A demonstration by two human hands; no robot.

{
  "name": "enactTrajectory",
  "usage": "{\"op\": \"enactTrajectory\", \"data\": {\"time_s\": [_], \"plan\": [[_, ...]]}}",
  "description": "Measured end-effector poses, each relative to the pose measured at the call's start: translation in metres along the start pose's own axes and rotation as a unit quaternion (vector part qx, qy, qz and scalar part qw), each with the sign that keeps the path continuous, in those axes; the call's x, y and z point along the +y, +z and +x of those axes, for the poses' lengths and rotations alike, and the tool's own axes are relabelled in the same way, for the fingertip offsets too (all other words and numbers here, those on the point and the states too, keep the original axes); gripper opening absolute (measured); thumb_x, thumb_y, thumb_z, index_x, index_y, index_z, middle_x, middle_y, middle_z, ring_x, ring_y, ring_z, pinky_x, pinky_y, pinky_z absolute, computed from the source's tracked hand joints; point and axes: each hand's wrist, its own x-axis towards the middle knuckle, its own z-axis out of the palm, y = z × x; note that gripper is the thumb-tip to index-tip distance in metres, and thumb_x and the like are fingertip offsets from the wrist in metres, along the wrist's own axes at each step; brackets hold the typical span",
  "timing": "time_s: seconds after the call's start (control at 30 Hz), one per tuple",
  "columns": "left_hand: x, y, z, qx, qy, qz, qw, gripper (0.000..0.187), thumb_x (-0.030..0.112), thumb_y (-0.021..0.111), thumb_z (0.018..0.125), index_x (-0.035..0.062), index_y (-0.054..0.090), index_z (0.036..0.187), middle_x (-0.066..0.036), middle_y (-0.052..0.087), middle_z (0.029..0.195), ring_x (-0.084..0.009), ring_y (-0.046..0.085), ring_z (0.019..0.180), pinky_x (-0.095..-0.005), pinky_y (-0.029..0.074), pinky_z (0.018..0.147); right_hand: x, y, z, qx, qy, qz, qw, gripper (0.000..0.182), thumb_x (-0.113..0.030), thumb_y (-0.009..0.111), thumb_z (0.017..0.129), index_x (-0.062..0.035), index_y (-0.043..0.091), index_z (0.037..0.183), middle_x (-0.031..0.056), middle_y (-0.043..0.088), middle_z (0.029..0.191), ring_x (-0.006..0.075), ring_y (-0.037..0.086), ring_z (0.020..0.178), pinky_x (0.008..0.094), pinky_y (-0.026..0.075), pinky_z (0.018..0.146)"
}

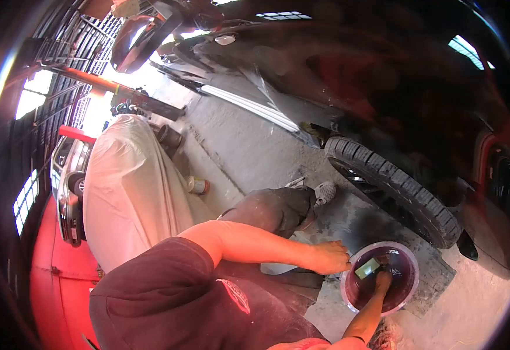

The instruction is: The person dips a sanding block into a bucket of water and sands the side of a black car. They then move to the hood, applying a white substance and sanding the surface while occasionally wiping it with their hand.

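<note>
Has the right hand (384,281) down inside a round bucket (416,280), reaching to the dark water (399,280). Can't tell what is in that grip, if anything, with the fingertips too dark to see well. Look in the bucket for a small, pale green block (367,268), just beside the right hand, on the side near the left hand (328,258). Has the left hand out by the bucket's rim, with fingers bent a little. Can't tell about that grip, full or not, or about any touch on the rim. Wears a dark shirt (161,297) with a pale badge (234,294) on the chest. See a big black tire (392,182) near the bucket, on a dark, shiny car (383,87). See a gray shoe (325,192) near the tire too, on the gray floor (225,146). See, far over to the left, a big pale sheet (132,181) with a little can (198,185) just beside it. See part of a silver car (71,192) past the sheet.
</note>
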Motion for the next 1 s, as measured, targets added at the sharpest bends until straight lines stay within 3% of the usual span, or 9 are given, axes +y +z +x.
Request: {"op": "enactTrajectory", "data": {"time_s": [0.13, 0.23, 0.33, 0.4, 0.53, 0.7, 0.77, 0.9, 1.0], "plan": [[-0.008, 0.019, -0.002, 0.021, -0.012, 0.019, 1.0, 0.016, 0.019, 0.061, 0.087, 0.0058, 0.067, 0.095, -0.015, 0.068, 0.093, -0.0356, 0.065, 0.099, -0.0463, 0.049, 0.091, -0.069, -0.014, -0.012, -0.006, 0.186, -0.117, 0.976, 0.036, -0.034, 0.059, 0.094, 0.0006, 0.067, 0.104, 0.0147, 0.071, 0.102, 0.0237, 0.074, 0.087, 0.0418, 0.06, 0.075], [-0.001, 0.015, -0.002, 0.035, -0.019, 0.03, 0.999, 0.015, 0.019, 0.061, 0.087, 0.0065, 0.067, 0.094, -0.015, 0.069, 0.093, -0.0334, 0.066, 0.099, -0.0463, 0.049, 0.09, -0.059, -0.046, -0.018, -0.053, 0.009, -0.077, 0.996, 0.044, -0.035, 0.054, 0.097, 0.0059, 0.069, 0.104, 0.023, 0.07, 0.103, 0.0358, 0.073, 0.093, 0.0429, 0.059, 0.082], [0.004, 0.007, 0.003, 0.046, 0.0, 0.022, 0.999, 0.016, 0.02, 0.063, 0.086, 0.0079, 0.067, 0.095, -0.014, 0.069, 0.095, -0.0324, 0.067, 0.097, -0.0472, 0.05, 0.088, -0.047, -0.096, -0.034, 0.053, 0.03, 0.243, 0.968, 0.047, -0.035, 0.054, 0.098, 0.0084, 0.07, 0.109, 0.0279, 0.071, 0.106, 0.0431, 0.071, 0.097, 0.0441, 0.058, 0.086], [0.004, 0.003, 0.011, 0.045, 0.015, -0.004, 0.999, 0.016, 0.02, 0.064, 0.086, 0.0085, 0.067, 0.096, -0.014, 0.069, 0.096, -0.0335, 0.068, 0.095, -0.0489, 0.05, 0.086, -0.045, -0.139, -0.049, 0.054, 0.058, 0.22, 0.972, 0.043, -0.029, 0.056, 0.097, 0.0084, 0.069, 0.113, 0.0291, 0.071, 0.106, 0.0406, 0.072, 0.094, 0.0445, 0.059, 0.082], [0.01, -0.054, -0.01, 0.127, 0.08, -0.135, 0.979, 0.023, 0.017, 0.063, 0.09, 0.0061, 0.065, 0.11, -0.016, 0.07, 0.104, -0.0406, 0.066, 0.101, -0.0536, 0.051, 0.086, -0.054, -0.224, -0.095, 0.033, 0.059, 0.363, 0.929, 0.03, -0.015, 0.059, 0.094, 0.0069, 0.07, 0.112, 0.0271, 0.072, 0.1, 0.0291, 0.074, 0.084, 0.0425, 0.059, 0.068], [-0.007, -0.11, -0.113, 0.405, 0.03, -0.165, 0.899, 0.04, 0.02, 0.065, 0.095, 0.0093, 0.062, 0.134, -0.017, 0.07, 0.12, -0.0389, 0.065, 0.11, -0.0486, 0.052, 0.095, -0.11, -0.375, -0.145, 0.014, 0.016, 0.272, 0.962, 0.021, -0.008, 0.061, 0.091, 0.0043, 0.07, 0.105, 0.0101, 0.072, 0.087, 0.0182, 0.067, 0.066, 0.0348, 0.055, 0.056], [-0.01, -0.131, -0.171, 0.423, -0.078, -0.167, 0.887, 0.038, 0.015, 0.063, 0.096, 0.0078, 0.063, 0.134, -0.016, 0.07, 0.121, -0.0345, 0.067, 0.111, -0.045, 0.053, 0.097, -0.12, -0.419, -0.16, 0.018, 0.033, 0.331, 0.943, 0.021, -0.009, 0.062, 0.09, 0.0033, 0.07, 0.104, 0.0083, 0.071, 0.084, 0.019, 0.066, 0.062, 0.0345, 0.055, 0.056], [-0.045, -0.118, -0.251, 0.514, -0.23, -0.282, 0.777, 0.035, 0.01, 0.064, 0.096, 0.0075, 0.065, 0.131, -0.013, 0.075, 0.109, -0.0199, 0.072, 0.099, -0.0341, 0.055, 0.092, -0.128, -0.449, -0.186, 0.12, 0.152, 0.616, 0.763, 0.018, -0.007, 0.059, 0.09, 0.0053, 0.067, 0.101, 0.0171, 0.072, 0.088, 0.0281, 0.072, 0.078, 0.0437, 0.059, 0.066], [-0.069, -0.109, -0.29, 0.524, -0.297, -0.238, 0.762, 0.032, 0.012, 0.064, 0.097, 0.0077, 0.066, 0.129, -0.011, 0.077, 0.101, -0.0161, 0.072, 0.094, -0.0322, 0.055, 0.087, -0.078, -0.38, -0.194, 0.125, 0.147, 0.133, 0.972, 0.021, -0.004, 0.058, 0.082, 0.0034, 0.069, 0.098, 0.0288, 0.07, 0.089, 0.0434, 0.071, 0.085, 0.0515, 0.058, 0.074]]}}
